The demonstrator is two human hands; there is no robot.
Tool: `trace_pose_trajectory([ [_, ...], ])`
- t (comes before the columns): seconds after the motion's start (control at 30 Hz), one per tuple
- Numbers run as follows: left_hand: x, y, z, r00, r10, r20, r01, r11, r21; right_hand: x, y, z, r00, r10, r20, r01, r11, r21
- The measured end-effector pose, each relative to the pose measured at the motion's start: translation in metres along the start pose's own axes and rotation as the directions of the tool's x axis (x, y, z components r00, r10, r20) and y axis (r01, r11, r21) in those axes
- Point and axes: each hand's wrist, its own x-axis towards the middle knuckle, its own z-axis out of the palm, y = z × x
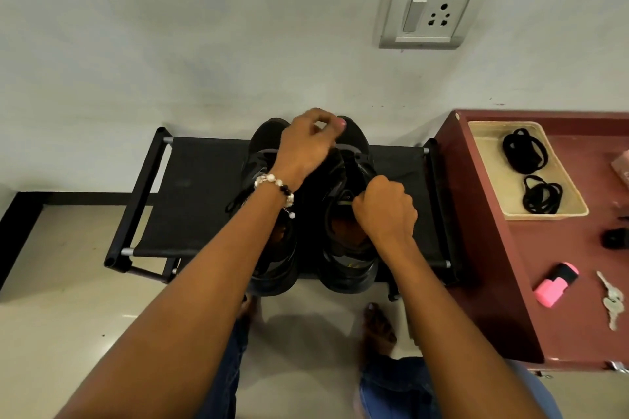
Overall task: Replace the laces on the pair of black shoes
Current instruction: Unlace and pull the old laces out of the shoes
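Two black shoes stand side by side on a black fabric shoe rack point(190, 201), toes toward the wall. My left hand point(306, 143) reaches over the toe end of the right shoe point(350, 248), fingers curled and pinching a black lace. My right hand point(384, 211) is curled at that shoe's tongue, pinching the lace near the eyelets. The left shoe point(272, 269) lies partly under my left forearm. Two coiled bundles of black laces point(522, 153) point(541, 196) lie in a beige tray point(490, 180) on the right.
The maroon table point(510, 282) stands right of the rack and carries a pink highlighter point(554, 284), keys point(611, 299) and a small black object point(614, 238). A wall socket point(432, 12) is above. My bare feet point(377, 326) stand on the tiled floor before the rack.
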Motion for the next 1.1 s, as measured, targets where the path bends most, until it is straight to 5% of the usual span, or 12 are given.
trace_pose_trajectory([
  [0.13, -0.005, -0.004, 0.016, 0.972, 0.130, 0.195, -0.229, 0.698, 0.679, 0.002, 0.001, 0.000, 1.000, -0.014, -0.011, 0.014, 1.000, -0.022],
  [0.27, -0.009, -0.002, 0.025, 0.978, 0.127, 0.168, -0.210, 0.575, 0.791, 0.001, 0.001, 0.001, 1.000, -0.024, -0.020, 0.024, 1.000, -0.021],
  [0.43, -0.010, -0.009, 0.038, 0.983, 0.171, 0.067, -0.154, 0.569, 0.808, 0.000, 0.001, 0.001, 1.000, -0.019, -0.008, 0.018, 1.000, -0.022],
  [0.6, 0.000, -0.013, 0.033, 1.000, 0.004, 0.015, -0.011, 0.841, 0.540, -0.001, 0.001, 0.000, 1.000, -0.024, -0.014, 0.024, 1.000, -0.017],
  [0.67, 0.001, -0.007, 0.023, 0.995, -0.100, 0.002, 0.097, 0.965, 0.242, -0.001, 0.000, -0.001, 1.000, -0.014, -0.019, 0.014, 1.000, -0.017],
  [0.73, -0.001, 0.003, 0.010, 0.981, -0.194, 0.017, 0.194, 0.971, -0.142, -0.001, -0.001, -0.001, 1.000, -0.009, -0.030, 0.009, 1.000, -0.012],
  [0.8, 0.000, 0.013, -0.003, 0.980, -0.192, 0.057, 0.192, 0.828, -0.526, -0.002, -0.001, -0.001, 0.999, -0.001, -0.039, 0.001, 1.000, -0.015],
  [0.87, 0.005, 0.017, -0.015, 0.986, -0.158, 0.045, 0.127, 0.563, -0.816, -0.002, -0.001, -0.001, 0.999, 0.007, -0.038, -0.007, 1.000, -0.012],
  [0.93, 0.009, 0.017, -0.025, 0.985, -0.169, 0.034, 0.089, 0.331, -0.939, -0.001, -0.001, -0.001, 0.999, 0.013, -0.035, -0.013, 1.000, -0.006],
  [0.97, 0.010, 0.016, -0.027, 0.984, -0.177, 0.034, 0.089, 0.314, -0.945, -0.001, -0.001, -0.001, 0.999, 0.017, -0.031, -0.017, 1.000, -0.007],
  [1.03, 0.009, 0.014, -0.027, 0.984, -0.175, 0.018, 0.106, 0.505, -0.857, 0.000, -0.001, -0.001, 0.999, 0.023, -0.028, -0.023, 1.000, -0.008],
  [1.1, 0.005, 0.012, -0.020, 0.995, -0.094, -0.028, 0.069, 0.876, -0.478, 0.000, -0.001, -0.001, 0.999, 0.024, -0.028, -0.025, 1.000, -0.001],
])
